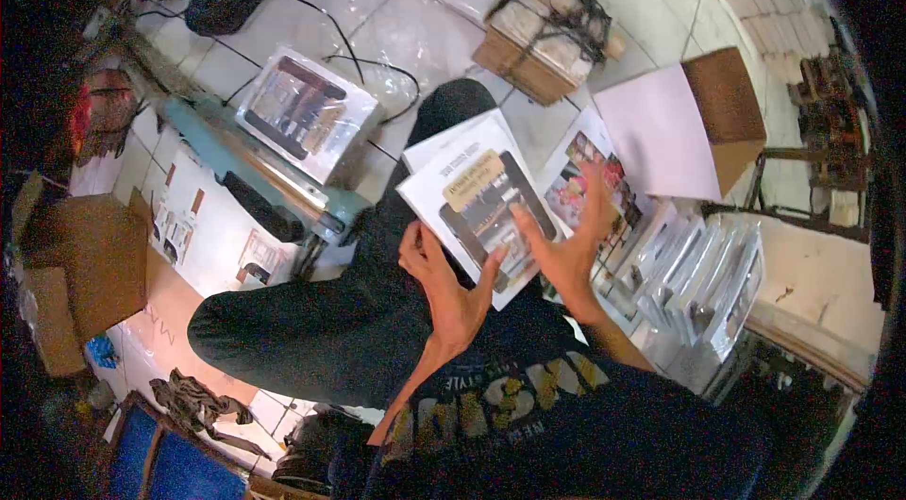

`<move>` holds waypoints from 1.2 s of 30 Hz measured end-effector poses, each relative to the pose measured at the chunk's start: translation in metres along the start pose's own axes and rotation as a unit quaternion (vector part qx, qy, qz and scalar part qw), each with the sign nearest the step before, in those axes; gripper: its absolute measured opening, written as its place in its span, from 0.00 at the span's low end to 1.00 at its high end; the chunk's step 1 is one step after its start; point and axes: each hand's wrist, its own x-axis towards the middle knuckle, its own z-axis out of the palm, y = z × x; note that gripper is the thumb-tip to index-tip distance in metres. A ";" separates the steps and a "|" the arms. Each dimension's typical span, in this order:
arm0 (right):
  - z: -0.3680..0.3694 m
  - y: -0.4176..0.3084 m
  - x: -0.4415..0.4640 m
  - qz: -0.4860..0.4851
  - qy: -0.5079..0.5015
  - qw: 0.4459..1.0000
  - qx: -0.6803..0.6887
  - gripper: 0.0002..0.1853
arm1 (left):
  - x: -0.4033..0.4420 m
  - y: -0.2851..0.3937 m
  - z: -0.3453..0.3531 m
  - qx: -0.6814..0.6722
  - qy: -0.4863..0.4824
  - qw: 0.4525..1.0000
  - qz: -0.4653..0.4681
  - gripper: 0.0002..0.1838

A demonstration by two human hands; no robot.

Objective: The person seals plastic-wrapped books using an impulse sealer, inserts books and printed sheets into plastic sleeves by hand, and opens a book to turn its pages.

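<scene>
**Both hands on a booklet, label end aiming up-left**

So the dark shirt (585, 425) is filling the bottom, forearms slanting up from it. The left hand (448, 297) is pinching the lower-left edge of the white booklet (491, 208), thumb on the cover, other fingers curling in. The right hand (576, 250) is angling up along the right edge, thumb lying over the cover, fingers spreading; can't tell if those are touching it. The booklet's sitting tilted above the lap, long axis running upper left to lower right. Farther out, a tied bundle (533, 47) is resting on the tiles.
</scene>
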 end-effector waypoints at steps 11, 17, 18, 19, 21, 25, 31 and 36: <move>0.004 -0.037 0.056 -0.257 -0.151 0.938 0.175 0.17 | 0.033 0.013 -0.045 -0.246 -0.047 0.968 -0.023 0.49; 0.021 -0.001 0.166 -0.029 -0.047 0.980 0.190 0.07 | 0.007 0.006 -0.088 -0.274 -0.165 0.946 -0.042 0.47; 0.024 0.000 0.172 -0.051 -0.105 0.967 0.226 0.07 | 0.006 0.007 -0.091 -0.274 -0.175 0.944 -0.049 0.45; 0.026 0.000 0.174 -0.073 -0.165 0.949 0.260 0.06 | 0.004 0.002 -0.092 -0.292 -0.173 0.938 -0.067 0.45; 0.021 -0.005 0.167 -0.020 -0.188 0.933 0.306 0.07 | -0.001 -0.019 -0.087 -0.356 -0.154 0.917 -0.093 0.44; 0.022 0.014 0.150 -0.053 -0.312 0.944 0.089 0.12 | -0.031 -0.070 -0.078 -0.527 -0.089 0.823 -0.193 0.47; -0.039 -0.072 0.097 0.034 -0.285 0.888 0.360 0.17 | -0.010 -0.061 -0.088 -0.488 -0.084 0.831 -0.254 0.47; -0.036 -0.090 0.063 0.190 -0.379 0.762 0.489 0.19 | 0.015 -0.015 -0.079 -0.306 -0.130 0.936 -0.114 0.43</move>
